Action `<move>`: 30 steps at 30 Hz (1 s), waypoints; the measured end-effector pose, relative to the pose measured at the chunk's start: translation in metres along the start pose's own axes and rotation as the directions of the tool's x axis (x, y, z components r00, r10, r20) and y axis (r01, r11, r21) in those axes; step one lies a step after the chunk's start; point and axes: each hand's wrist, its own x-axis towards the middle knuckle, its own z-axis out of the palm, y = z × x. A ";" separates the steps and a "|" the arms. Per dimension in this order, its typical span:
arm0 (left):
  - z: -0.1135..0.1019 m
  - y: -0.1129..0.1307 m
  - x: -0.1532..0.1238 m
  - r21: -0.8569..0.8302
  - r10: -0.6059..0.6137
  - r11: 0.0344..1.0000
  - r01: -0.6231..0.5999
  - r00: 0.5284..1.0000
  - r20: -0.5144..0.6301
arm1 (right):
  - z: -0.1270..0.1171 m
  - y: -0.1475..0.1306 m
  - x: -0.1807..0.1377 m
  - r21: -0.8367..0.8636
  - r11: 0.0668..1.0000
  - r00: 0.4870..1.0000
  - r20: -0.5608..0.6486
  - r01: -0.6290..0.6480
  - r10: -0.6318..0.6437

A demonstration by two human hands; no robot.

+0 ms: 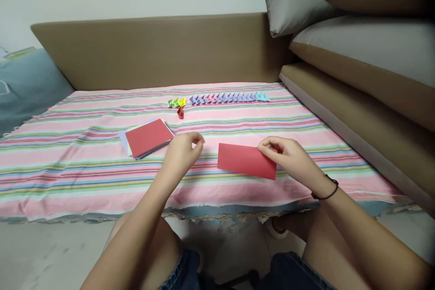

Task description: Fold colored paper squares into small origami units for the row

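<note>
The right hand [288, 152] has the red sheet [243, 161] pinched in its grip near the far-right corner, leaving the face mostly uncovered. Left of this sheet hovers the left hand [180, 152], grip narrow, holding nothing visible. Farther left lies the paper stack [149, 138], likely for easy reach; beyond the sheet, folded pieces [229, 98] line up, probably for order.
</note>
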 end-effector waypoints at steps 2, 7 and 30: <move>0.006 -0.005 0.004 0.047 0.046 0.998 -0.038 0.982 -0.181 | 0.005 0.009 0.009 0.101 0.993 0.998 0.005 -0.062 0.061; 0.034 0.008 -0.002 -0.030 0.355 0.935 -0.355 0.935 -0.003 | 0.028 0.015 0.019 0.243 0.962 0.986 0.135 -0.127 0.096; 0.110 -0.023 -0.021 -0.124 0.510 0.859 -0.497 0.806 0.300 | 0.062 0.060 0.002 -0.288 0.879 0.922 0.193 0.380 -0.336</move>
